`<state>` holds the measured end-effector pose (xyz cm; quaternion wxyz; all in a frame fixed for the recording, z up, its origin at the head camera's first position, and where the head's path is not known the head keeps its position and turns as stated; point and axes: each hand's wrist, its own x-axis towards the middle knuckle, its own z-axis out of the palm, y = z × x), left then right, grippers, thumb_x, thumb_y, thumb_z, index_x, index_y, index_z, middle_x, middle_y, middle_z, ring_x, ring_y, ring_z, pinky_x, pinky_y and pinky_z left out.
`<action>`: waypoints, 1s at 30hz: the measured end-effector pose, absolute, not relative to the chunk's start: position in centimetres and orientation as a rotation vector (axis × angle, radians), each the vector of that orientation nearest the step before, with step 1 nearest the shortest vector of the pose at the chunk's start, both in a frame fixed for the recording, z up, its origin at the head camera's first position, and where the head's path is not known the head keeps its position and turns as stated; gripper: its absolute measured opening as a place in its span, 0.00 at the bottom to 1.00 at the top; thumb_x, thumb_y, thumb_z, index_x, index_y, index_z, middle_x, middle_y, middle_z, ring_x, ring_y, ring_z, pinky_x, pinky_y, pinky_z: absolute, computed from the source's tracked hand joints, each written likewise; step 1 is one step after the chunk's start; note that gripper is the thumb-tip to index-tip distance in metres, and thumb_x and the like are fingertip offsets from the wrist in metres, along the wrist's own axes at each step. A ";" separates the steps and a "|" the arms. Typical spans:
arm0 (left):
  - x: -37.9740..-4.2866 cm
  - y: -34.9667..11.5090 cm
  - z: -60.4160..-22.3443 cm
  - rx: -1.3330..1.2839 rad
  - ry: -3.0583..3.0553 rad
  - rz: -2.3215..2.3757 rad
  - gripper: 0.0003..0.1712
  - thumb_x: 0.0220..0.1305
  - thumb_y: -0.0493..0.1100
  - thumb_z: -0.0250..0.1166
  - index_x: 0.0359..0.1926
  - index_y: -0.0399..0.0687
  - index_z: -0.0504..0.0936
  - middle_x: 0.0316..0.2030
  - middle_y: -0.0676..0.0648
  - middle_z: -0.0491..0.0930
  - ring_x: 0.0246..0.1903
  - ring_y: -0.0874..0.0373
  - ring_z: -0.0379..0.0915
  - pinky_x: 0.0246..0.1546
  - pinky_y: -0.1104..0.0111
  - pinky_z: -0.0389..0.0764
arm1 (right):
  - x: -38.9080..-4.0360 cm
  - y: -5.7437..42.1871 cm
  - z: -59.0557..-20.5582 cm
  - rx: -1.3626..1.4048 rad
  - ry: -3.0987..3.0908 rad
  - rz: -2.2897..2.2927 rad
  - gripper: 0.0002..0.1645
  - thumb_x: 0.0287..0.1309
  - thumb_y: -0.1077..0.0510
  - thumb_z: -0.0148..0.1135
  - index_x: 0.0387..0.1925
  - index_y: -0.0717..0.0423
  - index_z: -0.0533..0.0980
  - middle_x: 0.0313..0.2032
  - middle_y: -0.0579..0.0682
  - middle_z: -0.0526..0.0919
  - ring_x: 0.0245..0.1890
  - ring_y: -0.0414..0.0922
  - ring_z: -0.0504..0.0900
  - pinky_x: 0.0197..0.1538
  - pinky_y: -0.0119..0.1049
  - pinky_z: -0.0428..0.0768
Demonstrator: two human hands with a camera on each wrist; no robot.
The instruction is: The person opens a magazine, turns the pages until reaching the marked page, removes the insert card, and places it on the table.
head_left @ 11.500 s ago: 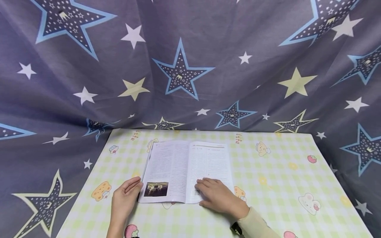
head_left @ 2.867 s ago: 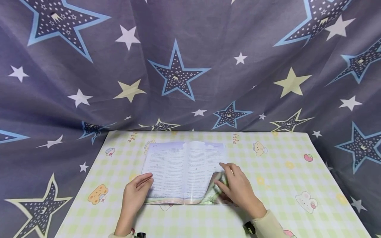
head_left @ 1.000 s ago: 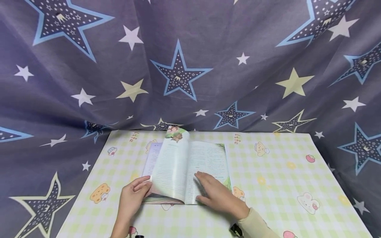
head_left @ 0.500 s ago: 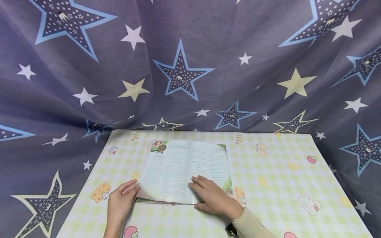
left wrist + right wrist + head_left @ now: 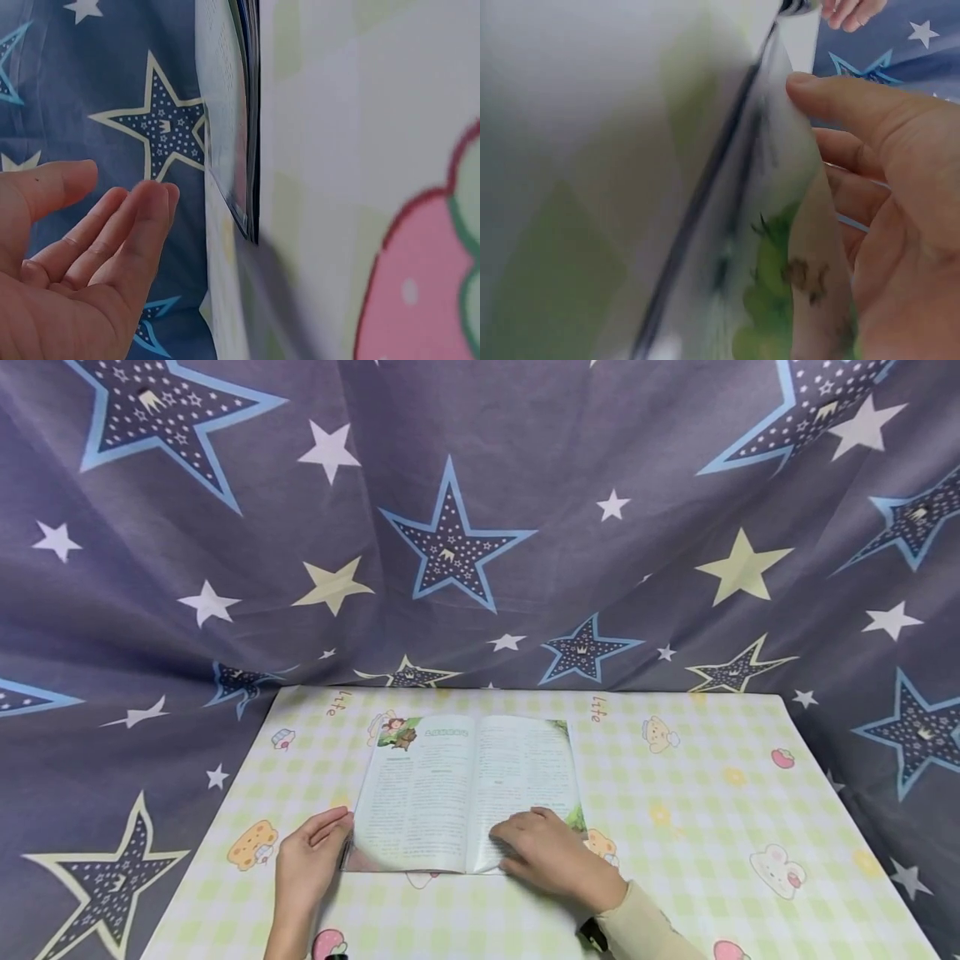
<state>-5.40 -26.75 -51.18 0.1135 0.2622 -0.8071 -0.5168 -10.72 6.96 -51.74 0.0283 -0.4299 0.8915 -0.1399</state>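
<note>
An open magazine (image 5: 420, 802) lies flat on the table, its left page bearing a cartoon picture in the top corner. My left hand (image 5: 309, 860) is just off the magazine's left edge. In the left wrist view, the left hand (image 5: 90, 262) holds nothing, its fingers loosely bent and apart from the page edges. My right hand (image 5: 555, 860) rests on the lower part of the right page, covering some print. The right wrist view has the right hand's thumb (image 5: 832, 94) touching the page (image 5: 769, 285); the other fingers are partly hidden behind the page's curve.
A green-and-white checked cloth (image 5: 697, 860) with cartoon prints covers the table. Behind and at both sides hangs a dark star-patterned curtain (image 5: 570, 452). The table's far edge meets that curtain.
Earlier pages had purple-topped text; the right hand lifted a page, which turned over to the left. That page now lies flat, and the left hand has let its edge go.
</note>
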 end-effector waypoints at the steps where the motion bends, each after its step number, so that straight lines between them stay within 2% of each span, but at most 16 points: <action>1: -5.5 -26.6 -51.1 0.771 -2.370 -1.505 0.15 0.66 0.45 0.69 0.50 0.41 0.87 0.42 0.44 0.87 0.36 0.72 0.81 0.35 0.84 0.79 | -10.7 7.2 -51.5 -1.330 2.772 -0.435 0.23 0.63 0.48 0.68 0.57 0.51 0.79 0.52 0.46 0.84 0.54 0.45 0.80 0.62 0.56 0.74; 4: -5.8 -26.3 -51.1 0.770 -2.376 -1.504 0.16 0.67 0.46 0.68 0.50 0.41 0.87 0.41 0.44 0.87 0.37 0.66 0.84 0.34 0.83 0.80 | -10.7 8.2 -51.2 -1.317 2.827 -0.435 0.21 0.62 0.48 0.69 0.54 0.52 0.80 0.47 0.46 0.86 0.49 0.44 0.83 0.60 0.57 0.75; 8: -6.2 -25.9 -51.1 0.745 -2.342 -1.604 0.15 0.70 0.45 0.65 0.50 0.38 0.85 0.41 0.41 0.87 0.40 0.57 0.86 0.37 0.77 0.84 | -11.0 9.5 -51.2 -1.253 2.931 -0.435 0.21 0.62 0.46 0.69 0.53 0.51 0.81 0.45 0.45 0.86 0.47 0.45 0.83 0.61 0.57 0.74; 13: -6.4 -25.2 -51.2 0.705 -2.346 -1.663 0.15 0.71 0.43 0.63 0.50 0.37 0.85 0.42 0.41 0.87 0.40 0.55 0.86 0.38 0.77 0.84 | -11.6 10.7 -51.5 -1.185 3.096 -0.569 0.25 0.58 0.47 0.73 0.54 0.52 0.80 0.47 0.48 0.84 0.48 0.48 0.82 0.58 0.55 0.76; 17: -6.7 -24.6 -51.1 0.663 -2.355 -1.688 0.14 0.72 0.42 0.62 0.50 0.36 0.85 0.42 0.41 0.87 0.41 0.53 0.85 0.39 0.76 0.84 | -12.0 11.2 -51.8 -1.153 3.233 -0.631 0.34 0.53 0.46 0.77 0.58 0.55 0.78 0.50 0.53 0.81 0.48 0.53 0.81 0.48 0.51 0.81; 19: -6.8 -24.3 -51.0 0.641 -2.347 -1.713 0.14 0.72 0.41 0.62 0.50 0.35 0.84 0.43 0.40 0.87 0.42 0.52 0.85 0.40 0.75 0.84 | -12.1 11.3 -51.9 -1.103 3.295 -0.633 0.38 0.51 0.44 0.78 0.60 0.56 0.76 0.47 0.54 0.80 0.42 0.51 0.80 0.40 0.46 0.82; 23: -7.0 -23.9 -50.8 0.609 -2.334 -1.749 0.14 0.72 0.40 0.62 0.50 0.35 0.84 0.43 0.39 0.86 0.42 0.51 0.85 0.41 0.75 0.84 | -12.0 11.3 -52.2 -0.952 3.377 -0.595 0.45 0.50 0.39 0.77 0.63 0.59 0.73 0.36 0.51 0.78 0.28 0.45 0.75 0.25 0.38 0.76; 26: -7.1 -23.5 -50.7 0.587 -2.338 -1.771 0.14 0.72 0.40 0.61 0.51 0.34 0.84 0.44 0.38 0.86 0.42 0.50 0.85 0.41 0.75 0.84 | -11.8 11.2 -52.2 -0.859 3.382 -0.585 0.49 0.51 0.35 0.74 0.66 0.60 0.70 0.34 0.53 0.81 0.26 0.47 0.78 0.24 0.39 0.79; 30: -7.4 -23.2 -50.8 0.538 -2.344 -1.801 0.15 0.72 0.40 0.62 0.52 0.34 0.83 0.44 0.38 0.86 0.43 0.49 0.85 0.41 0.74 0.84 | -11.7 10.8 -52.1 -0.844 3.339 -0.647 0.51 0.53 0.35 0.72 0.69 0.59 0.67 0.41 0.57 0.84 0.34 0.51 0.84 0.29 0.44 0.85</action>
